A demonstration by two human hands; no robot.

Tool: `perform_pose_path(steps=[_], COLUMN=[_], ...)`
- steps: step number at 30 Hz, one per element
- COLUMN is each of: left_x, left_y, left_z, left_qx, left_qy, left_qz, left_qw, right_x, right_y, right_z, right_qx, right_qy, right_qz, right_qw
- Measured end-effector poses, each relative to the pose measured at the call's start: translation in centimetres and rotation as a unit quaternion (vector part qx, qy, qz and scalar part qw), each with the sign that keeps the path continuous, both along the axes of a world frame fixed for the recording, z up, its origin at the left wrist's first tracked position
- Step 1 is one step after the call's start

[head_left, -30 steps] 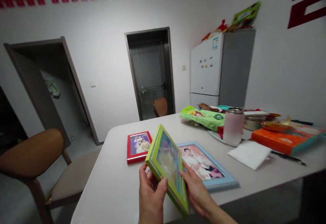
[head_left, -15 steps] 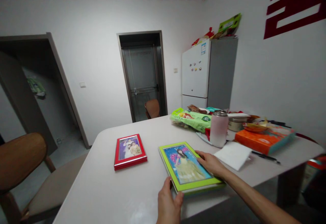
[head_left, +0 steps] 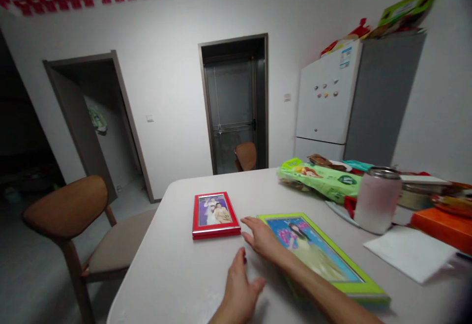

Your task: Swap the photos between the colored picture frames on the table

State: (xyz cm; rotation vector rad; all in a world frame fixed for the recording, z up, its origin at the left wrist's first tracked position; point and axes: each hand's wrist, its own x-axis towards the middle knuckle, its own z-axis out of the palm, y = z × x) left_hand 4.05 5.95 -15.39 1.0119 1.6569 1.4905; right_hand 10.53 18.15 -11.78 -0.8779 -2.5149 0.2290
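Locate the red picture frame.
In the head view, the red picture frame lies on the table, left of the green picture frame and close to the right hand.

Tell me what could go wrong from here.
The right hand is close to the red frame and might knock it askew. The right forearm crosses in front of the green frame and could drag it if they touch. The pink bottle stands upright beside white paper; a wide swing might tip it.
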Motion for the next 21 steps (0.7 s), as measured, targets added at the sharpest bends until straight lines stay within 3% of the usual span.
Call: perform_pose_path(steps=[1, 3, 5, 8, 14, 18, 21], left_x=[-1.8, -5.1, -7.5, -9.1, -8.3, -6.7, -5.0], left_y=[0.0, 0.0, -0.2, -0.9, -2.5, -4.4, -6.6], left_z=[0.0, 0.0, 0.0, 0.0, 0.5, 2.0, 4.1], left_qx=[0.006, 0.003, 0.005, 0.030, 0.149, 0.230, 0.230], left_qy=[-0.079, -0.146, -0.176, -0.234, -0.323, -0.298, -0.185], left_qz=[0.054, 0.121, 0.155, 0.171, 0.165, 0.180, 0.193], left_qw=[0.995, 0.982, 0.972, 0.956, 0.920, 0.909, 0.936], right_x=[-1.9, -5.0, -7.0, -8.0, -5.7, -3.9, -3.0], right_y=[-0.4, -1.0, -1.4, -2.7, -7.9, -9.8, -10.4], right_z=[-0.2, -0.4, -0.5, -0.2, -0.5, 0.1, 2.1], right_qx=[0.000, 0.003, 0.011, 0.029, 0.022, -0.123, -0.276], right_qy=[-0.004, -0.010, -0.017, -0.028, -0.008, 0.113, 0.250], right_qz=[0.015, 0.027, 0.029, 0.038, 0.104, 0.127, 0.094], right_qw=[1.000, 1.000, 0.999, 0.998, 0.994, 0.978, 0.923])
